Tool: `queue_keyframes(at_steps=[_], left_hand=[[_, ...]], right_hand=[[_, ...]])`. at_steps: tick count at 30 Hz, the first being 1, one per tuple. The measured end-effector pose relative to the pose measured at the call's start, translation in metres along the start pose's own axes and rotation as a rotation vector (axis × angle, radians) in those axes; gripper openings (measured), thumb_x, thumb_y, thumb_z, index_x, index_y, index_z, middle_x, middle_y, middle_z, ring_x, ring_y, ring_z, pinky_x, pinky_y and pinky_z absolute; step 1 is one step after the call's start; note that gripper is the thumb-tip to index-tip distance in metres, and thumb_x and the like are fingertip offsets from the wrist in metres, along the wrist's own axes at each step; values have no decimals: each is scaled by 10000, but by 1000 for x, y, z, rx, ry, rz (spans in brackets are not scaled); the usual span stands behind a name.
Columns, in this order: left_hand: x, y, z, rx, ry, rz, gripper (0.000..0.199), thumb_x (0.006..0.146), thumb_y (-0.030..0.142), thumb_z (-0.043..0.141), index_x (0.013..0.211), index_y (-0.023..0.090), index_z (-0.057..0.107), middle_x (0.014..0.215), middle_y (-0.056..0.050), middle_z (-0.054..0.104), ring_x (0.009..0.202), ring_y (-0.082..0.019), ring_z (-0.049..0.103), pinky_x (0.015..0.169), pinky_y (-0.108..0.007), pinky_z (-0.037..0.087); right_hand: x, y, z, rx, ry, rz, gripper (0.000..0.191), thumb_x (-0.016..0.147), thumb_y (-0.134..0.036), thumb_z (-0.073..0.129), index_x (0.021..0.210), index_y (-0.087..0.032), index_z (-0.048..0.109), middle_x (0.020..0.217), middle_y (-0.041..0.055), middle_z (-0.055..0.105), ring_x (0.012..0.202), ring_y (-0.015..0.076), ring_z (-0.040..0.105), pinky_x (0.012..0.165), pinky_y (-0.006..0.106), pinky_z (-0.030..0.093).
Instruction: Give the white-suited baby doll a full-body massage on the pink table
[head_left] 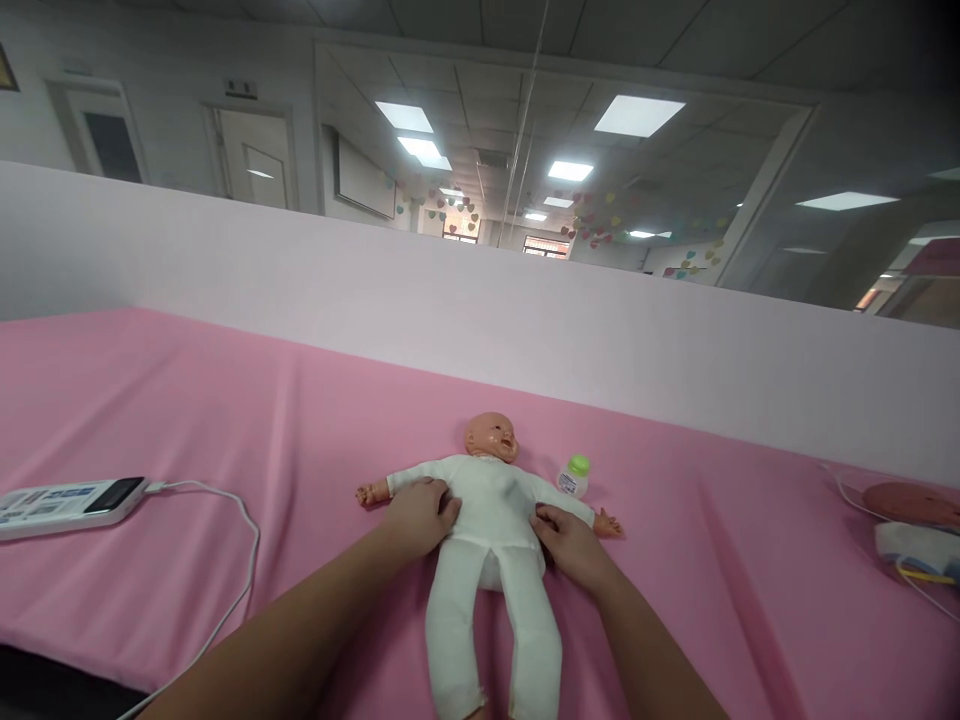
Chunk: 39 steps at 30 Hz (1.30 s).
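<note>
A baby doll [495,505] in a white cloth suit lies on its back on the pink sheet [322,430], arms spread and head toward the wall. My left hand [420,515] is at the doll's side under its arm on the left of the picture, fingers bent against the white cloth. On the other side my right hand [570,545] has its fingers closed at the edge of the suit by the waist. Some fingertips are hidden. A small bottle with a green cap [575,476] stands beside the doll's arm on the right.
A white device [71,505] with a screen lies at the left, its white cable curving toward the front. Another doll partly shows [915,520] at the right edge with a thin tube. A low white wall [480,320] runs behind the sheet, below glass.
</note>
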<state>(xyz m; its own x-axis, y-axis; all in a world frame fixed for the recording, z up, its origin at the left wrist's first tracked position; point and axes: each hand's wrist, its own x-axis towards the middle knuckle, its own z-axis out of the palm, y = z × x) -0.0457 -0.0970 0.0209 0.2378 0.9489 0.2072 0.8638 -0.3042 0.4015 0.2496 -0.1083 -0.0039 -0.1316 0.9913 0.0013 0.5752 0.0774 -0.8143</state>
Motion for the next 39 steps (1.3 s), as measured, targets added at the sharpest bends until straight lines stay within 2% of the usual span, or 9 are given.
queue_keyframes(at_steps=[6, 13, 25, 29, 32, 34, 36, 39], left_hand=[[0, 2, -2, 1, -2, 3, 300, 989, 421, 496, 875, 196, 658, 1004, -117, 740, 930, -294, 683, 773, -391, 437], [0, 5, -6, -27, -19, -41, 309, 991, 433, 500, 839, 206, 645, 1012, -105, 747, 925, -287, 684, 743, -373, 429], [-3, 8, -3, 24, -1, -49, 348, 986, 442, 491, 843, 188, 680, 940, -115, 758, 833, -272, 685, 699, -374, 415], [-1, 10, -14, 19, -6, -73, 338, 970, 426, 501, 846, 187, 705, 918, -118, 757, 834, -274, 687, 715, -379, 431], [-3, 14, -33, 8, 73, -98, 300, 953, 400, 527, 975, 201, 750, 1007, -119, 767, 979, -307, 693, 809, -400, 458], [-17, 21, -46, -72, 142, -92, 309, 948, 406, 544, 1061, 213, 758, 1054, -106, 772, 1003, -298, 696, 837, -404, 475], [-46, 31, -52, -221, 204, -7, 296, 952, 391, 545, 1070, 215, 752, 1012, -83, 777, 882, -240, 707, 804, -377, 501], [-116, 45, -44, -437, 244, 310, 228, 954, 331, 526, 986, 217, 722, 797, -55, 739, 682, -182, 664, 709, -333, 518]], right_hand=[[0, 0, 0, 43, -11, 5, 386, 931, -531, 545, 1032, -220, 752, 1035, 54, 793, 946, 273, 707, 827, 358, 502], [-1, 2, 0, 29, 8, 19, 381, 932, -546, 547, 945, -214, 735, 894, 39, 756, 821, 239, 669, 722, 329, 480], [-3, -2, -2, 44, -2, 27, 429, 886, -542, 563, 1061, -207, 767, 1003, 79, 787, 911, 277, 700, 818, 380, 527], [-5, -5, -3, 16, 3, 36, 437, 880, -559, 551, 1025, -209, 768, 902, 65, 772, 848, 271, 689, 787, 390, 534], [-6, -4, -3, -13, 2, 54, 440, 883, -581, 541, 997, -215, 758, 835, 53, 752, 783, 257, 674, 730, 375, 531], [-6, -1, -3, -31, -1, 57, 452, 882, -595, 541, 984, -209, 752, 818, 55, 745, 758, 251, 668, 706, 365, 528], [-6, 1, -3, -47, 0, 52, 468, 879, -605, 541, 986, -201, 753, 811, 62, 743, 748, 251, 668, 695, 361, 527], [-8, 4, -6, -66, 14, 51, 485, 869, -607, 555, 1020, -197, 765, 808, 72, 751, 739, 256, 672, 686, 360, 530]])
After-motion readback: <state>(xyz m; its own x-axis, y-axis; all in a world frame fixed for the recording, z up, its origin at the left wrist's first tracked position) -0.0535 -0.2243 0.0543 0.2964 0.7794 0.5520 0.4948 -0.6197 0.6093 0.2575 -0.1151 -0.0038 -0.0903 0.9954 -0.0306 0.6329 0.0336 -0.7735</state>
